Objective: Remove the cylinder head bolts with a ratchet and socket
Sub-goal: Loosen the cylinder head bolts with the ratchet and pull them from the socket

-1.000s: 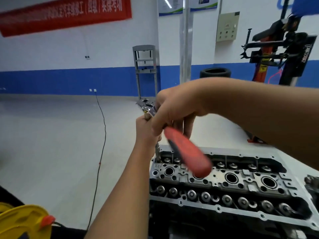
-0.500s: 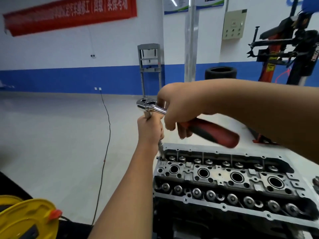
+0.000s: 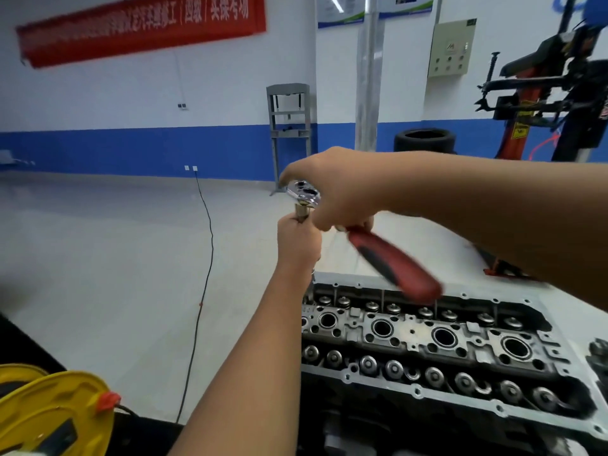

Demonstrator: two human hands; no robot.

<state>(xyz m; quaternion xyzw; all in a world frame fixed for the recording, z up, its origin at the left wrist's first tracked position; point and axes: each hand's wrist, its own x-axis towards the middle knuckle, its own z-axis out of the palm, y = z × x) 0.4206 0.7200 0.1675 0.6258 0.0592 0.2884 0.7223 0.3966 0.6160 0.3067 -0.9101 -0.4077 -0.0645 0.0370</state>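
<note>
Two hands work one tool above the cylinder head (image 3: 437,340), which lies nearest the camera with its valve gear and plug wells exposed. At its far-left corner a slim extension bar (image 3: 301,212) stands upright, its lower end going down toward the head; the socket and bolt there are hidden by the wrist. The left hand (image 3: 297,240) rises from below on a straight forearm, its grip wrapped round that bar just under the ratchet (image 3: 303,191). The right hand (image 3: 339,192) reaches across from the right, wrist bent, its grip clamped on the neck of the ratchet where the chrome meets the red-and-black handle (image 3: 393,263). That handle is blurred. Steel throughout, the tool should feel rigid and fairly heavy, the chrome slippery, so the rubbery handle is the better hold for leverage. Beyond lie pale floor and a blue-banded wall.
</note>
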